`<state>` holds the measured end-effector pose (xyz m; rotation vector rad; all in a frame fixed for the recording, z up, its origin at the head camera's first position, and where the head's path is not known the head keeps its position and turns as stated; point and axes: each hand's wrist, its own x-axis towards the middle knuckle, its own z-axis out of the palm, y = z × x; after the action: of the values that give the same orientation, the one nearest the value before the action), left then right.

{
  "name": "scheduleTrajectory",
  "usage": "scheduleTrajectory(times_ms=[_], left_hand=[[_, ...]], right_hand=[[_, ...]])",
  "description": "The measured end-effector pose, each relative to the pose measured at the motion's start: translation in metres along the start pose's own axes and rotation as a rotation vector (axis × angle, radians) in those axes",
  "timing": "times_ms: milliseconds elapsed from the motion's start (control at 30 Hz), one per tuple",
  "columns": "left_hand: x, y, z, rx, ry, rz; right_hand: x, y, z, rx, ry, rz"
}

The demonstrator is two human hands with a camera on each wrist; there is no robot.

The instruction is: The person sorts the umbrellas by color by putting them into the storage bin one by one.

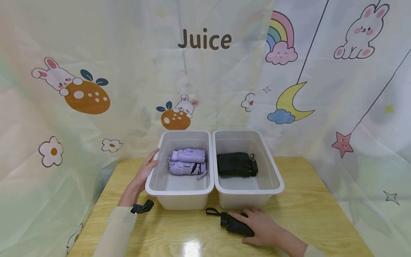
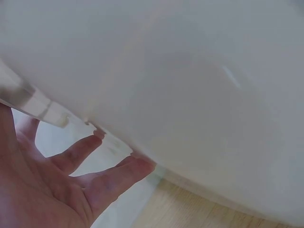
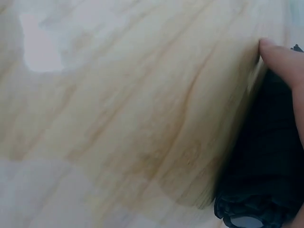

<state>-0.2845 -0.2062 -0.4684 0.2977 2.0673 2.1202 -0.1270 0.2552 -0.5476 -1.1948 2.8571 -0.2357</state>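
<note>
My right hand [image 1: 264, 228] grips a black folded umbrella [image 1: 238, 225] lying on the table in front of the right bin, its strap loop pointing left. In the right wrist view the thumb lies along one side of the umbrella [image 3: 266, 142]. With fairly straight fingers, my left hand [image 1: 145, 174] touches the outer left side of the left white bin [image 1: 181, 192], near its rim. Two purple folded umbrellas [image 1: 187, 156] lie inside that bin. Inside the right white bin [image 1: 250, 192] are black folded umbrellas [image 1: 237, 165], their exact number hard to tell.
Both bins stand side by side at the back of the wooden table [image 1: 173, 232]. A patterned curtain [image 1: 128, 89] hangs behind and along the sides. On the left wrist is a black device [image 1: 142, 207].
</note>
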Motion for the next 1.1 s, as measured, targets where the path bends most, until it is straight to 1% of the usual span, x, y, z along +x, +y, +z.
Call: scheduleTrajectory(times_ms=[67, 133, 267, 333, 433, 567, 633, 700, 800, 867, 1000, 1100], left_hand=[[0.0, -0.001, 0.0, -0.006, -0.002, -0.007], [0.0, -0.002, -0.001, -0.004, -0.004, -0.006], [0.001, 0.002, -0.003, -0.009, -0.009, 0.007], [0.001, 0.005, -0.005, -0.003, -0.005, 0.017], [0.001, 0.003, -0.007, -0.003, 0.008, 0.012], [-0.002, -0.003, -0.007, -0.008, 0.008, -0.008], [-0.002, -0.005, -0.006, -0.013, 0.001, -0.008], [-0.002, -0.006, -0.005, -0.011, -0.004, -0.001], [-0.001, -0.006, -0.003, -0.009, 0.0, 0.007], [-0.001, -0.005, -0.002, -0.006, 0.001, 0.009], [0.0, -0.002, -0.001, -0.007, -0.007, 0.003], [0.001, 0.001, 0.0, -0.002, -0.012, 0.004]], right_hand=[[0.002, 0.001, 0.001, 0.002, 0.015, -0.014], [0.005, 0.002, 0.002, 0.011, 0.046, -0.026], [0.015, 0.005, -0.001, 0.055, 0.089, -0.034], [0.02, 0.006, -0.004, 0.082, 0.097, -0.034], [0.025, 0.003, -0.011, 0.118, 0.066, -0.03], [0.023, -0.01, -0.026, 0.187, -0.006, -0.02], [0.022, -0.018, -0.039, 0.209, -0.031, -0.027], [0.021, -0.027, -0.055, 0.211, -0.035, -0.055], [0.021, -0.04, -0.086, 0.152, -0.005, -0.124], [0.02, -0.046, -0.108, 0.118, 0.025, -0.153], [0.018, -0.048, -0.152, 0.085, 0.078, -0.145], [0.021, -0.039, -0.18, 0.051, 0.124, -0.119]])
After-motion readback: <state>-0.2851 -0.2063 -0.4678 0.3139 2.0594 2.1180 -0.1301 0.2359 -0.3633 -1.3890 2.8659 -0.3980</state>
